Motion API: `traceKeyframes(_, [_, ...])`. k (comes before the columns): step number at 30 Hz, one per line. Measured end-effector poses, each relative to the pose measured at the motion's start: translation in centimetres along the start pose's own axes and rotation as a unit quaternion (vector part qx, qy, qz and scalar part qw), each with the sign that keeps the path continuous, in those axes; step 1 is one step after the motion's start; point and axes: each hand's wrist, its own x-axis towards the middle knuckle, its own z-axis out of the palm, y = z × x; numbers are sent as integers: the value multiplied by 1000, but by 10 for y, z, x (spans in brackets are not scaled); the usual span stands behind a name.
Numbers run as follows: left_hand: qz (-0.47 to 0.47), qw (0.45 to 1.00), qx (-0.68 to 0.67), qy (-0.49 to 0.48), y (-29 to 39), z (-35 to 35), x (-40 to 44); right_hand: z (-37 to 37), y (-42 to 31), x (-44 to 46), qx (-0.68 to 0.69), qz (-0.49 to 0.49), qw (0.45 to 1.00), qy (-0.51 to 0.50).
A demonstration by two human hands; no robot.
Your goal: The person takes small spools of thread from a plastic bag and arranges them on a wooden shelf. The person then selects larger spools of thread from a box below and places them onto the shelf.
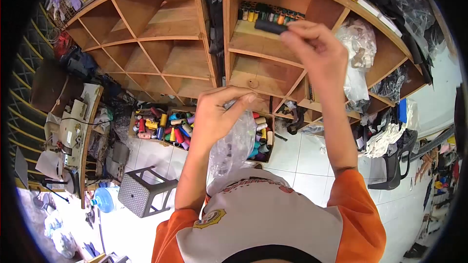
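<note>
Raised before the upper right shelf, my right hand (321, 48) pinches one end of a black thread spool (270, 27) between thumb and fingertips. Behind that spool, rows of small thread spools (280, 18) in green, yellow, orange and black stand in the compartment. My left hand (214, 117) is lower and nearer my chest, its thumb and fingers closed on a clear plastic bag (235, 143) that hangs down below. What lies inside the bag cannot be made out.
Boxes of mixed coloured thread cones (180, 129) sit on the floor below the wooden shelves (170, 24). A grey stool (139, 192) and a water bottle (103, 199) are at the left, near a sewing machine (72, 134). A stuffed plastic bag (357, 53) fills a right compartment.
</note>
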Motion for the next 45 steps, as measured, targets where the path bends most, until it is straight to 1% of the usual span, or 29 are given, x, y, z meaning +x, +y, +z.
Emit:
traceKeyframes(1, [13,1000,11,-10,5,-3,0,3,6,-5,-110,-98,989,-18])
traceKeyframes(2, [27,999,24,-19,9,-7,0,5,11,-9,-217,-195,956,-35])
traceKeyframes(3, [33,998,40,-20,12,-12,0,8,15,-15,-201,-178,960,-76])
traceKeyframes(4, [36,998,56,-21,14,-17,-1,8,18,-20,-218,-186,949,-133])
traceKeyframes(6, [49,994,91,-26,14,-29,0,2,24,-25,-246,-203,914,-248])
traceKeyframes(7, [57,992,109,-31,13,-36,1,-2,22,-26,-250,-196,895,-313])
traceKeyframes(8, [65,989,127,-37,12,-42,2,-5,20,-24,-182,-164,891,-382])
traceKeyframes(10, [55,986,151,-34,13,-51,3,-9,14,-17,-44,-94,857,-504])
traceKeyframes(11, [44,987,149,-28,11,-52,2,-11,9,-16,62,-17,865,-497])
traceKeyframes(13, [33,991,131,-17,7,-48,0,-2,17,-29,218,73,895,-382])
traceKeyframes(14, [42,990,136,-20,5,-44,-2,4,18,-35,292,117,895,-318])
traceKeyframes(15, [51,989,140,-23,4,-41,-4,9,10,-36,311,159,900,-262])
traceKeyframes(16, [61,987,145,-27,3,-37,-5,16,8,-40,226,120,940,-226])
traceKeyframes(17, [74,992,99,-5,5,-29,-8,23,7,-43,138,79,969,-187])
traceKeyframes(18, [67,992,105,-6,6,-30,-7,27,9,-45,49,36,987,-147])
traceKeyframes(19, [57,992,111,-7,8,-31,-7,29,17,-49,-28,-42,988,-144])
traceKeyframes(22, [39,988,146,-14,7,-38,-6,23,12,-46,-133,-199,946,-220])
traceKeyframes(23, [34,988,148,-19,7,-40,-5,21,10,-48,-148,-198,935,-255])
traceKeyframes(26, [49,990,124,-50,2,-44,-1,6,3,-38,-28,-49,923,-380])
traceKeyframes(27, [46,992,102,-61,0,-43,-1,6,4,-38,42,30,929,-365])
traceKeyframes(29, [35,994,75,-68,0,-41,-3,5,5,-38,181,186,911,-322])
traceKeyframes(31, [24,996,66,-58,2,-34,-5,16,9,-48,197,199,932,-232])
traceKeyframes(32, [-19,998,42,-40,4,-32,-6,22,13,-54,204,203,939,-186])
traceKeyframes(34, [-104,995,-6,1,3,-26,-7,30,16,-64,154,152,968,-125])
traceKeyframes(36, [-116,991,-57,34,-8,-22,-6,40,15,-72,124,116,983,-69])
traceKeyframes(37, [-122,988,-82,48,-11,-20,-5,45,16,-75,122,75,989,-48])
traceKeyframes(40, [-107,981,-146,73,-11,-17,-3,56,22,-78,49,-26,998,-8])
traceKeyframes(41, [-108,982,-139,74,-11,-18,-3,59,20,-77,34,-61,998,6])
traceKeyframes(45, [-118,984,-114,75,-7,-23,-6,59,23,-72,-49,-132,990,4])
